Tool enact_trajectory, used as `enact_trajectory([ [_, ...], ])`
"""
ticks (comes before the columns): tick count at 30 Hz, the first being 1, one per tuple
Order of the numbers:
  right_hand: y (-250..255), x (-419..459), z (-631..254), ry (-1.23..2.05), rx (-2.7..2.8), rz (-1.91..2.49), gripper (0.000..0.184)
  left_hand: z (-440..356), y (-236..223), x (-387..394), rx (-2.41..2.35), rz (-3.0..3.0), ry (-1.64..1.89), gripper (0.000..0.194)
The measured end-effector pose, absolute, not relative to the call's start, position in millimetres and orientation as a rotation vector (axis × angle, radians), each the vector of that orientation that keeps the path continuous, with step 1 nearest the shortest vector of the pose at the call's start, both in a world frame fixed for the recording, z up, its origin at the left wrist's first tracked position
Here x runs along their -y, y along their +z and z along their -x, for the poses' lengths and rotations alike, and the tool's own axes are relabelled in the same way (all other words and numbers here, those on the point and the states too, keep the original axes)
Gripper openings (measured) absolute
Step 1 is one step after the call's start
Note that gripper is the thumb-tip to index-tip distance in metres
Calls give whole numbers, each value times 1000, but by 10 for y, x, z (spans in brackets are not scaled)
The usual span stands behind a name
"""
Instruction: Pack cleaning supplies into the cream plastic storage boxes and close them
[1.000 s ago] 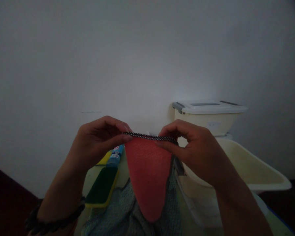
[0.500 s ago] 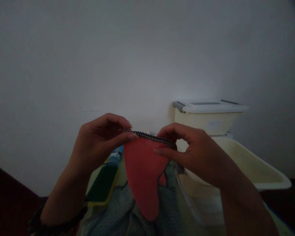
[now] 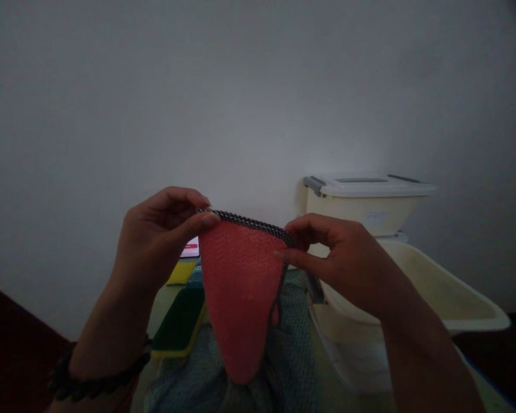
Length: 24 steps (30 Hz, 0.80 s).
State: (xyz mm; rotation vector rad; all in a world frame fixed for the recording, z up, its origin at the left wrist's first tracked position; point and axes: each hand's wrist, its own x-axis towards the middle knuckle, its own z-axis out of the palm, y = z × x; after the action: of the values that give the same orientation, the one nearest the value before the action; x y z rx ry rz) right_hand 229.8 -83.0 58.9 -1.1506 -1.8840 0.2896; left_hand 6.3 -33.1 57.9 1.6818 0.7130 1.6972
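A red cloth (image 3: 238, 287) with a black-and-white patterned edge hangs in front of me, narrowing to a rounded lower tip. Pinched between thumb and fingers, its upper left corner is in my left hand (image 3: 157, 238). My right hand (image 3: 344, 258) grips the upper right corner the same way, a little lower, so the edge slopes down to the right. A dark border and a second red fold show along the cloth's right side. Below and behind it lies a crumpled grey-green cloth (image 3: 189, 378).
Left of the cloth lie a green-and-yellow sponge (image 3: 178, 321), a yellow piece (image 3: 181, 273), a partly hidden blue bottle (image 3: 194, 277) and a lit screen (image 3: 191, 247). On the right stand a cream basin (image 3: 447, 287) and a lidded storage box (image 3: 361, 212) by the wall.
Both hands have shifted left with the red cloth, the left one rising, so the edge now tilts more. The screen behind my left hand has come into view.
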Motion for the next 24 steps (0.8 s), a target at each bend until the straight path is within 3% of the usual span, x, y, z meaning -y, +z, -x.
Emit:
enact_trajectory([
  [5, 576, 824, -2281, 188, 1853, 1173, 4, -65, 605, 387, -830, -1672, 1689, 13],
  [12, 585, 857, -2219, 90, 1845, 1238, 10, -67, 586, 363, -812, -1713, 1677, 12],
  [24, 605, 841, -2298, 437, 2047, 1129, 28, -91, 573, 338, -801, -1692, 1696, 12],
])
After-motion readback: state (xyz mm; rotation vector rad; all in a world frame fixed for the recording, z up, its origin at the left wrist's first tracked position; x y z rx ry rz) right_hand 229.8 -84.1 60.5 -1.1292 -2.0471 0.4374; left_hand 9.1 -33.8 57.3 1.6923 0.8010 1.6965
